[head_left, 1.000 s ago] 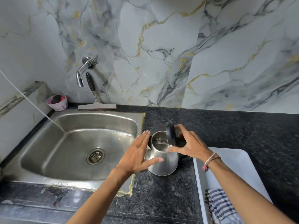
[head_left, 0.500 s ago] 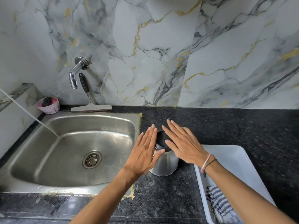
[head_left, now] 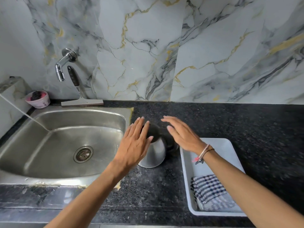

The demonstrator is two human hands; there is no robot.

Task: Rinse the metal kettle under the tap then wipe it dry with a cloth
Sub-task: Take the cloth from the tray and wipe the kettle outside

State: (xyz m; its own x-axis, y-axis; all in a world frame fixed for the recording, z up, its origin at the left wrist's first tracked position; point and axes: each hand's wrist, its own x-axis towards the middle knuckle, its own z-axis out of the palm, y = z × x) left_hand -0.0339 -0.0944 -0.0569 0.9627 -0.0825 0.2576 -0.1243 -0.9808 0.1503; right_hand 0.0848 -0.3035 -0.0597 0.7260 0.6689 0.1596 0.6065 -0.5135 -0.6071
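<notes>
Surroundings: steel sink [head_left: 49, 163] is seen left of both hands; tap [head_left: 63, 63] and squeegee [head_left: 79, 92] are set at the wall beyond it; white tray [head_left: 220, 150] with checked cloth [head_left: 210, 191] lies under the right forearm.
Obstruction: the kettle top is partly hidden by the hands.
Kettle [head_left: 153, 153]: stood upright on the black counter [head_left: 230, 122], long axis vertical, dark lid uppermost, between the hands.
Left hand [head_left: 133, 145]: fingers spread flat; contact with the kettle cannot be told.
Right hand [head_left: 182, 135]: flat, splayed, nothing clamped.
</notes>
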